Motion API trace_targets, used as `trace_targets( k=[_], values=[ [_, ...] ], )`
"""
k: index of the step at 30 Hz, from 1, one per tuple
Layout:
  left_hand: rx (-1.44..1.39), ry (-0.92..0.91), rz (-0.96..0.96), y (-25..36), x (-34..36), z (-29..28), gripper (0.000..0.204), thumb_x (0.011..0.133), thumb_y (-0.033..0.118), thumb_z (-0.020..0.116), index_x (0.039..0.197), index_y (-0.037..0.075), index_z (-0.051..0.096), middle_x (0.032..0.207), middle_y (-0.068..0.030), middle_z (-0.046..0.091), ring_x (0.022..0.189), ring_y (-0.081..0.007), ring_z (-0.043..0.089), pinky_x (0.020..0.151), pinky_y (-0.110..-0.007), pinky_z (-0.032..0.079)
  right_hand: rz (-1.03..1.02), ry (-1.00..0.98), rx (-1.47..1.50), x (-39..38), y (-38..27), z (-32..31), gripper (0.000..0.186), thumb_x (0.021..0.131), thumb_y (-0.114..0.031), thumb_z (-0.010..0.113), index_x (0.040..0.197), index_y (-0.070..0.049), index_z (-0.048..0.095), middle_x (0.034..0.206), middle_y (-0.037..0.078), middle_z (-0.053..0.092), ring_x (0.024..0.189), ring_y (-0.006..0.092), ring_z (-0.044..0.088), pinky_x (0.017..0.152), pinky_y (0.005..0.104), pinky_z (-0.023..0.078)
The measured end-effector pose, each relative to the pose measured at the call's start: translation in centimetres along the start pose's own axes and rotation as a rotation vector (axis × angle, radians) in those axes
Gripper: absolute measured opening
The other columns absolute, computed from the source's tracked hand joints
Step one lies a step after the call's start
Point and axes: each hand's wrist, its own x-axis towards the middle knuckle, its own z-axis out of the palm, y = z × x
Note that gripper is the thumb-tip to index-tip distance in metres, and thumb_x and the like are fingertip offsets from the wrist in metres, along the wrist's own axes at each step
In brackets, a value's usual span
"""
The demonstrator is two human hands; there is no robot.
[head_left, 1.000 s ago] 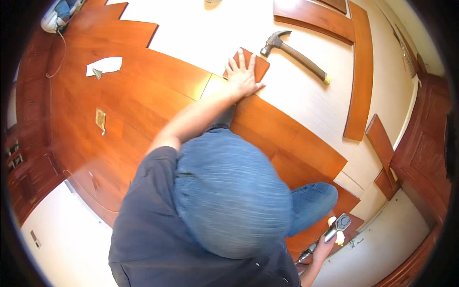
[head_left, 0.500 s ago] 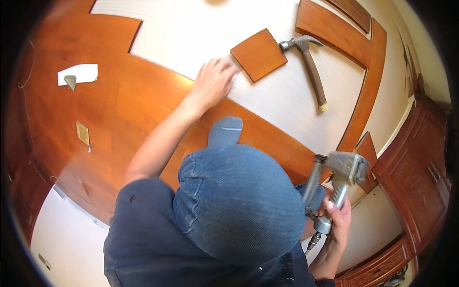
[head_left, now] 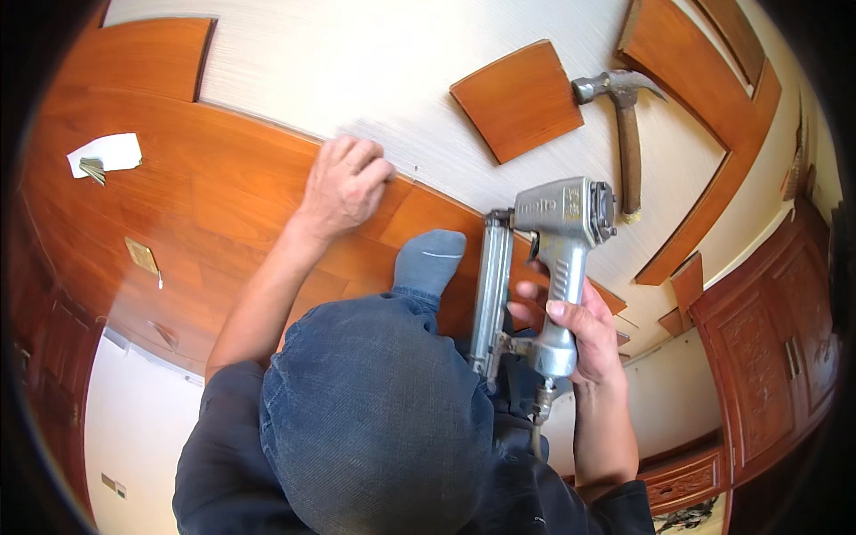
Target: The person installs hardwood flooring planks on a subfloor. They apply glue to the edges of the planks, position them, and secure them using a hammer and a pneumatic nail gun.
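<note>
My right hand is wrapped round the handle of a silver pneumatic nail gun, whose long magazine hangs down on its left side. An air hose fitting shows at the base of the handle. My left hand is curled closed at the edge of the laid wooden floorboards; its fingertips are hidden, and I cannot make out what it holds. Beyond the hands, a short piece of board lies on the pale underlay. A claw hammer lies with its head against that piece.
Loose boards lie at the far right beside the wall. My sock-covered foot and bent knee are between my arms. White paper and a small brass-coloured plate lie on the left floorboards. Carved red-brown cabinets stand right.
My right hand has brought the nail gun up and leftward, over the floorboards' edge. My left hand has drawn back from the short board and curled closed. The view has shifted slightly.
</note>
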Motion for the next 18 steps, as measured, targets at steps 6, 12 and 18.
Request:
trace_targets(
  k=[6, 12, 18],
  values=[
    [-0.065, -0.007, -0.009, 2.5, 0.0, 2.9, 0.032, 0.092, 0.041, 0.077, 0.109, 0.016, 0.066, 0.108, -0.0017, 0.06, 0.104, -0.0199, 0.053, 0.093, -0.038, 0.04, -0.086, -0.143, 0.249, 4.6, 1.3, 1.9, 0.074, 0.097, -0.007, 0.06, 0.162, 0.003, 0.025, 0.164, 0.02, 0.04, 0.082, 0.0205, 0.069, 0.079, 0.0434, 0.064],
    [-0.153, -0.016, -0.035, 2.1, -0.1, 2.6, 0.027, 0.092, 0.035, 0.078, 0.107, 0.018, 0.065, 0.107, 0.0, 0.059, 0.102, -0.019, 0.053, 0.094, -0.037, 0.039, -0.038, -0.112, 0.223, 6.1, 1.6, 2.7, 0.071, 0.097, -0.004, 0.058, 0.161, 0.003, 0.027, 0.164, 0.019, 0.041, 0.078, 0.0188, 0.067, 0.078, 0.0444, 0.064],
    [-0.195, -0.102, -0.135, 2.9, 1.2, 1.4, 0.031, 0.086, 0.034, 0.084, 0.1, 0.016, 0.063, 0.102, -0.0015, 0.058, 0.097, -0.0221, 0.052, 0.09, -0.038, 0.039, 0.015, -0.105, 0.164, 6.6, 1.3, 2.9, 0.064, 0.101, -0.006, 0.057, 0.158, 0.004, 0.031, 0.165, 0.016, 0.038, 0.078, 0.0163, 0.067, 0.077, 0.043, 0.064]
  ],
)
